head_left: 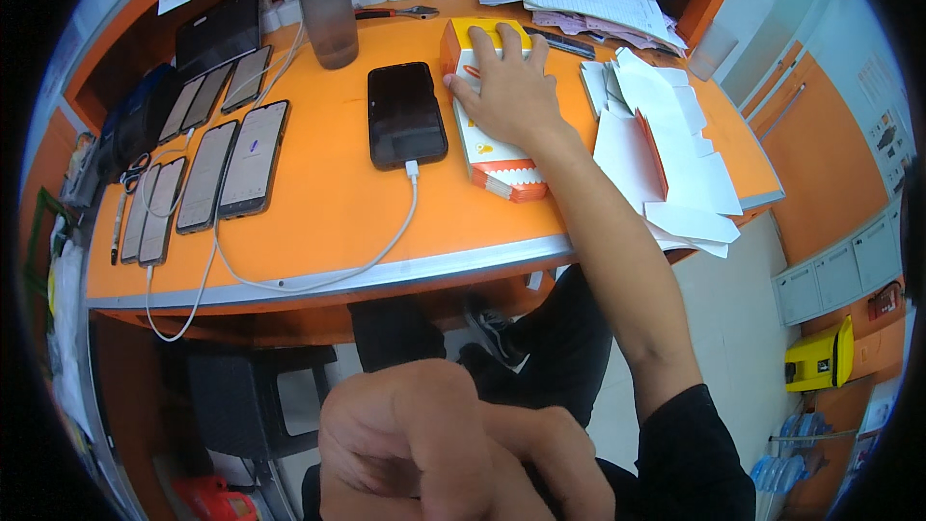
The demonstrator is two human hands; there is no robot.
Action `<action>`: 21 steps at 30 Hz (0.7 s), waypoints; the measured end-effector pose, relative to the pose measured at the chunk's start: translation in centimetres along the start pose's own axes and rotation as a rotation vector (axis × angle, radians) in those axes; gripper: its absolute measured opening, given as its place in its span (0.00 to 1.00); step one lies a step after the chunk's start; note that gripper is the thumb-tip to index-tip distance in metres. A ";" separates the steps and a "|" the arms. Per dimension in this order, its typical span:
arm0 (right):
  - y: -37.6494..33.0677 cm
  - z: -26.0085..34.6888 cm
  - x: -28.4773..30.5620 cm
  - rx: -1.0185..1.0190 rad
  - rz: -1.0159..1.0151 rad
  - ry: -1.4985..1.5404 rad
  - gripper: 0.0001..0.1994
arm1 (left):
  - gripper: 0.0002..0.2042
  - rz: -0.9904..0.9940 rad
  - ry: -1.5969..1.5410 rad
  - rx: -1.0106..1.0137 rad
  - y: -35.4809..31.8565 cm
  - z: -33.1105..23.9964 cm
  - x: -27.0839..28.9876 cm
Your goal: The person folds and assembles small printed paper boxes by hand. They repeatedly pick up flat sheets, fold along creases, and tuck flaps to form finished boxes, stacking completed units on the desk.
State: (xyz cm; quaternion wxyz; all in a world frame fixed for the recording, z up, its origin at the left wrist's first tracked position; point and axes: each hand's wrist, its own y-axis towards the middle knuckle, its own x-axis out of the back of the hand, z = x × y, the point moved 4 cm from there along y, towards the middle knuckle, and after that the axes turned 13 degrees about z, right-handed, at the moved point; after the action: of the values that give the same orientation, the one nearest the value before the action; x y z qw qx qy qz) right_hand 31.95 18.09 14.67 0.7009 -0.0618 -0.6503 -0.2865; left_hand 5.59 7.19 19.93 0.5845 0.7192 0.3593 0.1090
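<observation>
Phone (406,116) left of box (487,125)

A row of phones (207,169) lies on the orange desk (328,222). A grey bottle (323,5) stands behind; flat white cartons (666,164) lie right.

Desk count: one black phone (406,115) mid-desk, on one white cable (381,241). Seven phones in the left rows (207,140). One tablet (218,33) far left. One orange-and-white box (492,150). One grey bottle (324,2). One pile of flat white cartons (666,159) right.
</observation>
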 end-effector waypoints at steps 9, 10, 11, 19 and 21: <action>0.1 1.1 0.1 0.004 -0.025 -0.019 0.35 | 0.16 -0.486 -0.217 -0.070 -0.5 0.9 0.0; 0.0 0.9 0.3 0.001 -0.023 -0.021 0.35 | 0.14 -0.495 -0.264 -0.084 -1.1 1.4 1.2; 0.0 0.7 0.3 0.000 -0.022 -0.023 0.35 | 0.12 -0.506 -0.314 -0.096 -1.7 1.9 2.3; -0.2 0.2 0.1 0.035 -0.041 0.054 0.33 | 0.13 -0.642 -0.205 0.074 -5.0 3.5 6.0; -0.2 0.1 0.1 0.035 -0.050 0.050 0.34 | 0.13 -0.643 -0.195 0.075 -5.4 3.6 6.3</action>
State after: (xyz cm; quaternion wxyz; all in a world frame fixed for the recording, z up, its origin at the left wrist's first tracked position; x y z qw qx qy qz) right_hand 31.80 17.92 14.67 0.7107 -0.0260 -0.6387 -0.2938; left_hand 10.07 8.82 12.21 0.5939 0.5971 0.5139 -0.1634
